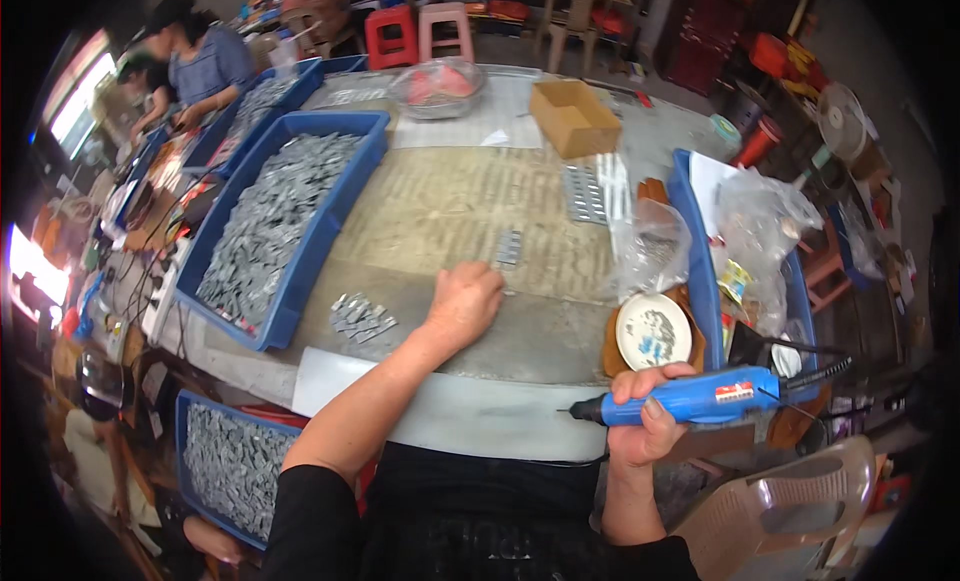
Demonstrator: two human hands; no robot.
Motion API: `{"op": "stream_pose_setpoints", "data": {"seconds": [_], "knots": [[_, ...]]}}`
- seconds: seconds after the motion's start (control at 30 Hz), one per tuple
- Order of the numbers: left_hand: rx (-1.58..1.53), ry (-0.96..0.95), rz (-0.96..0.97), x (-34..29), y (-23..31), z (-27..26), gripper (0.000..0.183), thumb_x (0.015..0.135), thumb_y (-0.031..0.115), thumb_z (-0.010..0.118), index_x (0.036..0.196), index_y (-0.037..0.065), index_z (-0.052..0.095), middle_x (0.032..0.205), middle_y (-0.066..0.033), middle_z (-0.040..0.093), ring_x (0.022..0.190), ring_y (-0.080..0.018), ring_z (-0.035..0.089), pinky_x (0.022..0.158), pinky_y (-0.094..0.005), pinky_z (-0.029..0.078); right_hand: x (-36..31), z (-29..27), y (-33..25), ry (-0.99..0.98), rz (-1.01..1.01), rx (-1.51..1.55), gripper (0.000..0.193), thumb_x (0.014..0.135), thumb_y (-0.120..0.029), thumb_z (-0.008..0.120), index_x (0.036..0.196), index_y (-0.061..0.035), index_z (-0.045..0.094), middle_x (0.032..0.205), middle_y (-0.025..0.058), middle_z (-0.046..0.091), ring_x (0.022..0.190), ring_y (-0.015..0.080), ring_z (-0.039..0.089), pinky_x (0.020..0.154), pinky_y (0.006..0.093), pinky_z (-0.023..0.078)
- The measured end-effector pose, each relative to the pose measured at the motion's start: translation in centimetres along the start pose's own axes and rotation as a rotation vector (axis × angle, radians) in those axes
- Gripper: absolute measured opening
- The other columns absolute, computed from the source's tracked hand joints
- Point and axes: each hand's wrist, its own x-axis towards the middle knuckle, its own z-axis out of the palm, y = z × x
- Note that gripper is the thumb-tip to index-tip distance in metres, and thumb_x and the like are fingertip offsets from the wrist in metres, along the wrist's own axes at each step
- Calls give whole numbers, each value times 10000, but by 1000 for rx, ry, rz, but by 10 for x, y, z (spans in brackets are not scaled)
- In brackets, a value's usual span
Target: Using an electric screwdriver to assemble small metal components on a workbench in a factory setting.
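Electric screwdriver (700, 397) is gripped in the right hand (638, 445), likely for control, bit (564, 411) toward nine o'clock. Left hand (466, 299) half-curls, contents unclear, metal parts (509, 247) at one o'clock.

A blue electric screwdriver (693, 399) with a black nose is held nearly level at the lower right, bit pointed left. A row of grey pieces (509, 248) is laid near the frame's centre.

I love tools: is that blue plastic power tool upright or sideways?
Sideways: the blue power tool is held crosswise, black tip pointing left.
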Motion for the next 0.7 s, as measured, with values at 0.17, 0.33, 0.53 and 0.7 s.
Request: {"op": "stream_pose_setpoints", "data": {"seconds": [0.17, 0.33, 0.53, 0.7], "knots": [[65, 59, 51, -19, -3, 10, 66, 661, 114, 559, 724, 99, 558, 764, -68, 520, 776, -258, 500, 622, -394, 348, -4, -1, 0, -14, 42, 42, 487, 622, -136, 551, 1066, -59, 366, 699, 69, 467, 589, 168, 434, 572, 305, 381], [36, 70, 57, -36, 10, 10, 56, 641, 111, 548, 694, 93, 546, 779, -57, 503, 782, -242, 481, 624, -390, 333, -7, -6, 0, -139, 38, 3, 467, 671, -161, 539, 1074, -46, 332, 714, 42, 397, 614, 142, 377, 611, 279, 327], [-42, 93, 4, -48, 20, 6, 57, 631, 89, 556, 680, 74, 531, 784, -73, 478, 791, -243, 457, 657, -390, 318, -14, 45, -2, 5, -153, -119, 330, 641, -171, 498, 911, -6, 406, 546, 80, 420, 454, 190, 399, 448, 315, 350], [-65, 140, 1, -49, 24, 5, 79, 628, 82, 578, 681, 56, 526, 791, -87, 468, 802, -244, 446, 664, -389, 313, -13, 47, -3, -37, -146, -114, 304, 652, -179, 501, 879, 7, 421, 523, 77, 413, 452, 199, 401, 454, 310, 356]]}}
